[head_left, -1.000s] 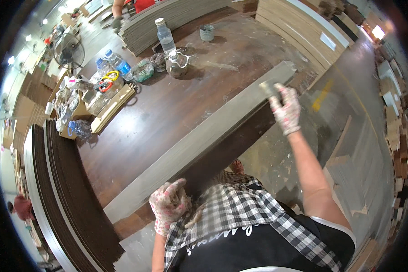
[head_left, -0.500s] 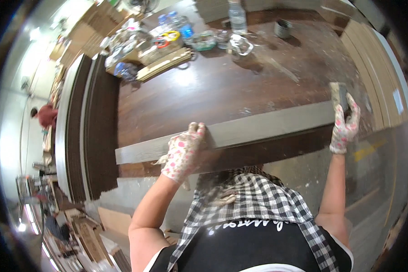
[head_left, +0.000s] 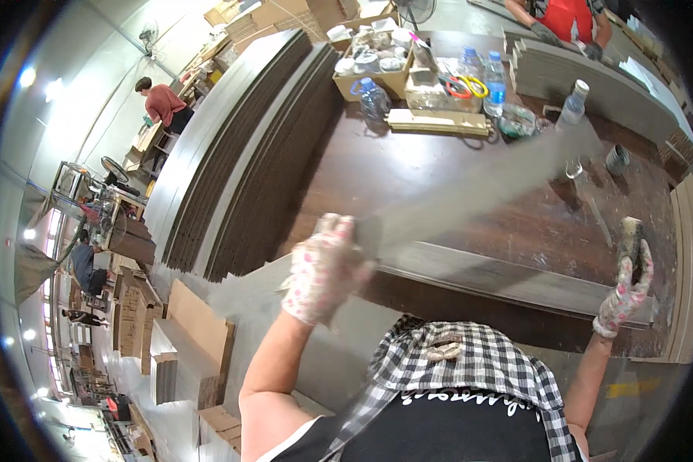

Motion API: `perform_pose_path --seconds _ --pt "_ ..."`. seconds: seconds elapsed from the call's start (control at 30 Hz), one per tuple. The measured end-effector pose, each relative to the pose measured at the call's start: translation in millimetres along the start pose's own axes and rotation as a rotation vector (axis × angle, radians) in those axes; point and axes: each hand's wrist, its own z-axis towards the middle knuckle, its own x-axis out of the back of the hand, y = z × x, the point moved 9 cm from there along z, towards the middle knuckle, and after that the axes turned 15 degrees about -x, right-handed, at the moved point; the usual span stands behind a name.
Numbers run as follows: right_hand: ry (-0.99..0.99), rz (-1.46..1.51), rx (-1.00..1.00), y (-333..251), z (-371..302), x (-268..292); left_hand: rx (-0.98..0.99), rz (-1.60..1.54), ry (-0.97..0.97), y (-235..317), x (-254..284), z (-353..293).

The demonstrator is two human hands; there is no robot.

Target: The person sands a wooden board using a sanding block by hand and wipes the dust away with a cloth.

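My left hand point(head_left: 323, 269), in a white glove with pink dots, is closed on a long grey plank point(head_left: 470, 185). That plank is lifted, tilted and smeared by motion, slanting from the lower left up towards the far right. Beneath it, a second grey plank point(head_left: 508, 276) lies along the near edge of the brown table point(head_left: 346, 189). At the right end of this lower plank, my right hand point(head_left: 627, 300), gloved alike, grips a small dark block with a pale end point(head_left: 631, 237) between thumb and fingers.
Tall stacks of planks point(head_left: 223, 146) stand at the left. Across the back are a box of odds and ends point(head_left: 396, 81), a jug point(head_left: 371, 100), scissors point(head_left: 470, 86), bottles point(head_left: 494, 85) and a dark cup point(head_left: 617, 160). A co-worker in a red apron point(head_left: 568, 19) stands beyond another plank stack point(head_left: 593, 85).
My left hand now has a plank raised off the table, with another plank lying below it. The right hand still holds the block. My view has swung left, showing more stacks and people.
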Motion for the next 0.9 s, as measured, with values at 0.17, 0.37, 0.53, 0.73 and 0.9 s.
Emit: perform_pose_path --seconds 0.17,0.37,0.53,0.73,0.9 --pt "-0.149 0.038 0.025 -62 -28 -87 0.250 0.156 0.185 -142 77 -28" --pt "-0.233 0.051 0.022 -53 -66 -155 0.535 0.309 -0.057 -317 85 -1" --pt "-0.195 -0.075 -0.037 -50 -84 -154 0.597 0.156 -0.123 -367 73 39" --pt "-0.157 -0.078 -0.093 -57 -87 -139 0.591 0.153 -0.146 -392 45 77" --pt "-0.145 -0.077 -0.092 -41 -76 -117 0.612 0.181 -0.106 -388 35 99"
